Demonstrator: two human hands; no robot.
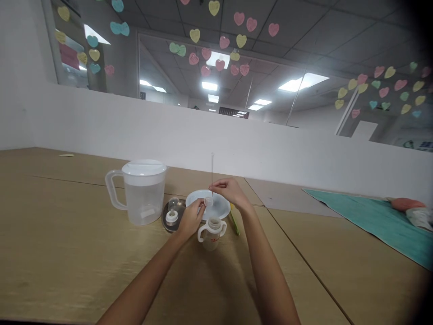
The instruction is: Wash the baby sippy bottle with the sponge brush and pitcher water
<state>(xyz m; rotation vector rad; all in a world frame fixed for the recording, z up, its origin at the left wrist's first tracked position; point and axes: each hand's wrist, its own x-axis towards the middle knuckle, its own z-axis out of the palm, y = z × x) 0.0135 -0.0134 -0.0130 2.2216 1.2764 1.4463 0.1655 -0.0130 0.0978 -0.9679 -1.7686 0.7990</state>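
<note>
Near the tan worktop's [67, 253] far edge, above a white round dish [222, 209], the left hand [192, 219] pinches a small round clear plastic piece [209, 201]; the right hand [231, 191] pinches a thin upright rod [212, 169].

We find moderate, even indoor light. Rectangular ceiling panels [304, 82] glare white across the upper frame, bleaching to plain patches. We note soft, diffuse shadows on the tabletop [67, 216] at lower centre. Black vignetting swallows the upper-right and lower-right corners. Red lettering on the bottle [210, 245], lower centre, is too soft to read.
</note>
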